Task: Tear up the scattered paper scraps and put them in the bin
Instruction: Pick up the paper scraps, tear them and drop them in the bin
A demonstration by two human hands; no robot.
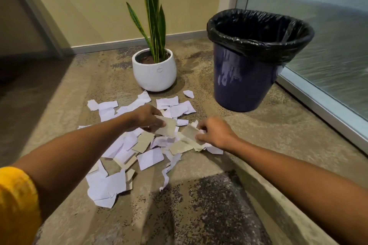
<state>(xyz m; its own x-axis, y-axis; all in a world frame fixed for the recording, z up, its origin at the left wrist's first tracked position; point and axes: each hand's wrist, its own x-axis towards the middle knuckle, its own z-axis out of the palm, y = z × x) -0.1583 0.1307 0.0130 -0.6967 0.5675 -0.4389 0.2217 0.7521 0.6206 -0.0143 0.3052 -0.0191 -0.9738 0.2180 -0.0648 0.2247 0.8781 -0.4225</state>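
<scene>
We note left hand (pixel 146 116) pinching tan card piece (pixel 167 126) between thumb and fingers; right hand (pixel 214 132) pinching second tan piece (pixel 189 132), fingers curled round its edge; both pieces held apart, just above pile; paper scraps (pixel 127 145), white and tan, scattered on carpet (pixel 219 205) beneath hands, spreading toward 7 o'clock; bin (pixel 247 77), dark blue with black liner, upright at 1 o'clock from pile, near it, not touching; white plant pot (pixel 154 71) at 12 o'clock; yellow sleeve (pixel 16 201) on left arm.

Plant (pixel 153 6) top cut off — bin (pixel 256 26) inside too dark.
</scene>
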